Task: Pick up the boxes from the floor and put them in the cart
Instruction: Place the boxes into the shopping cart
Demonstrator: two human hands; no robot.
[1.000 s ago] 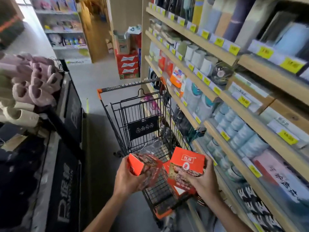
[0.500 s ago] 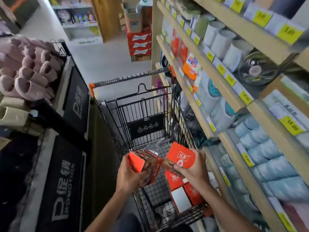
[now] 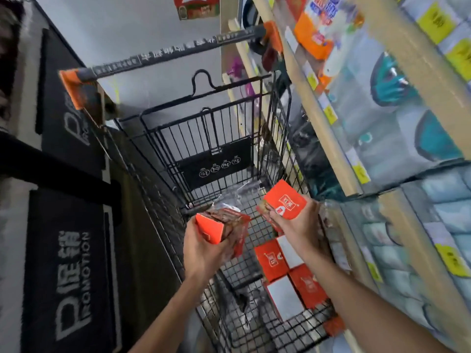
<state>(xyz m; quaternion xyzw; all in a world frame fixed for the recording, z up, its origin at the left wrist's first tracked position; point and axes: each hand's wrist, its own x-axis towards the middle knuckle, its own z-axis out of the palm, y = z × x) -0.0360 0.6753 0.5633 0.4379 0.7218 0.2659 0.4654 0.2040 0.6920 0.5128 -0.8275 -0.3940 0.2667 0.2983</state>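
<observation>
A black wire cart (image 3: pixel 216 128) with orange corner caps stands in the aisle in front of me. My left hand (image 3: pixel 204 248) grips an orange box (image 3: pixel 216 226) over the cart's left side. My right hand (image 3: pixel 297 225) holds a second orange box (image 3: pixel 284 203) above the basket's right side. Two more orange-and-white boxes (image 3: pixel 274 258) (image 3: pixel 298 291) lie on the cart's floor below my right arm. A crumpled clear plastic wrap (image 3: pixel 242 194) lies in the basket beyond my hands.
Wooden shelves (image 3: pixel 328 128) stocked with packaged goods and yellow price tags run close along the cart's right side. A black promotion stand (image 3: pixel 68 250) lines the left. Grey floor (image 3: pixel 132 29) stretches ahead, with a red carton (image 3: pixel 196 5) at the far end.
My view has tilted down and moved closer over the cart. Both hands carried their boxes forward above the basket and moved apart, the right one further right.
</observation>
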